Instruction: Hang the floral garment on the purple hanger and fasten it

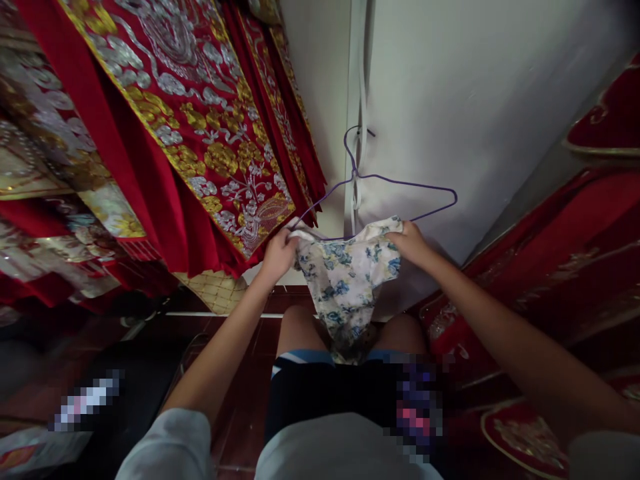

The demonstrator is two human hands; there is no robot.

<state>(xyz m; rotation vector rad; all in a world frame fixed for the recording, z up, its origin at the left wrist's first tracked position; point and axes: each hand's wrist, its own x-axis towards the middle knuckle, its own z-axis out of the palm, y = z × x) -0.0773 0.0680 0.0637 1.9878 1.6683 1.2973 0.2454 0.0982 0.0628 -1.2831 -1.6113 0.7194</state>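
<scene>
A white garment with a blue floral print [345, 280] hangs from a thin purple wire hanger [400, 181] hooked on a white cord against the wall. My left hand [278, 255] grips the garment's left top edge at the hanger's left arm. My right hand [410, 241] grips the garment's right top edge near the hanger's lower bar. The cloth droops between my hands down over my knees.
Red garments with gold and silver embroidery [190, 133] hang close on the left. More red embroidered cloth [560, 267] lies on the right. The pale wall [475, 93] is straight ahead. Dark red floor tiles [240, 413] lie below.
</scene>
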